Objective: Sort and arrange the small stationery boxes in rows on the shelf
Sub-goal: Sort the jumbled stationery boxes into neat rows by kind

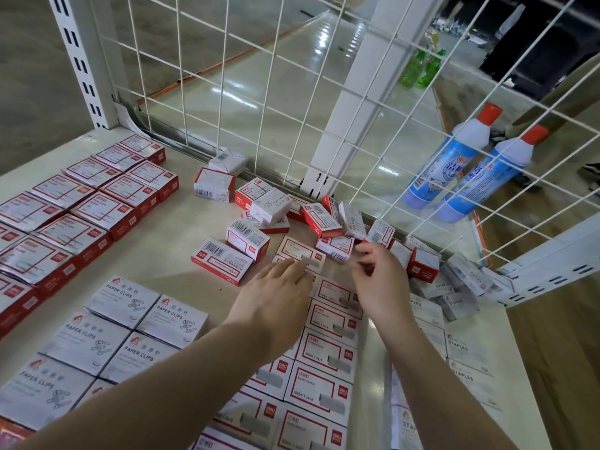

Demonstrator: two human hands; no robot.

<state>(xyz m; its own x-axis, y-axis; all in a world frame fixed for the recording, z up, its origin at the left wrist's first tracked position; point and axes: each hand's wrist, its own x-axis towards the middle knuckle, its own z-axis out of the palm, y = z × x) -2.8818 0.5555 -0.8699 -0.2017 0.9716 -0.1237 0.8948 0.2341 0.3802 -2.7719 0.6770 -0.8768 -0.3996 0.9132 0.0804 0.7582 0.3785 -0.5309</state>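
Your left hand (279, 284) lies flat with straight fingers on the far end of the red-framed staple box column (328, 352), fingertips touching the top box (300, 251). Your right hand (380, 277) hovers just right of that column, fingers loosely curled, holding nothing I can see — thumb side is blurred.

Likely step: squaring the head of the column before adding the next box. Press down and slide with the flat left hand so the top box butts the one below it, edges flush. Then take one box from the loose pile (292, 216) just beyond the column — most there lie barcode-up or on edge, so turn the label face up first.

Grey STAPLES boxes (461, 300) sit right of the column, PAPER CLIPS boxes (130, 332) left of it; don't mix them in. All on the shelf (181, 222).
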